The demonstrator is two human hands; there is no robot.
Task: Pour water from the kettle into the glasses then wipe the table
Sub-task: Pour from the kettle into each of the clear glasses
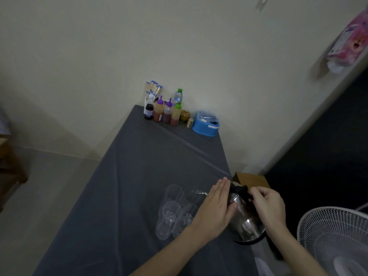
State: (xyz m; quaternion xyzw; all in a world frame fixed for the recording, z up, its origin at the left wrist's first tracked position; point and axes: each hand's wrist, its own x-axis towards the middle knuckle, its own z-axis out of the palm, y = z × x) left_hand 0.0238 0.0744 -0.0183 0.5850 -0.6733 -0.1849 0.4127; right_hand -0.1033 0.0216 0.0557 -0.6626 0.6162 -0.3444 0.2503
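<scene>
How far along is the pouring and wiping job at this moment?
Nothing looks done: the glasses appear empty. In hand: the kettle stands on the table, the left hand flat against its side, the right hand gripping its black handle. Left: pouring into each glass, then wiping; no cloth is visible.

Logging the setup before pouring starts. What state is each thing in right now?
kettle: stands on the table, not tilted.
glasses: standing beside it, look empty.
left hand: flat against the kettle's side.
right hand: grips the kettle's black handle.
sauce bottles: upright, capped.
water bottle: upright, capped.
</scene>
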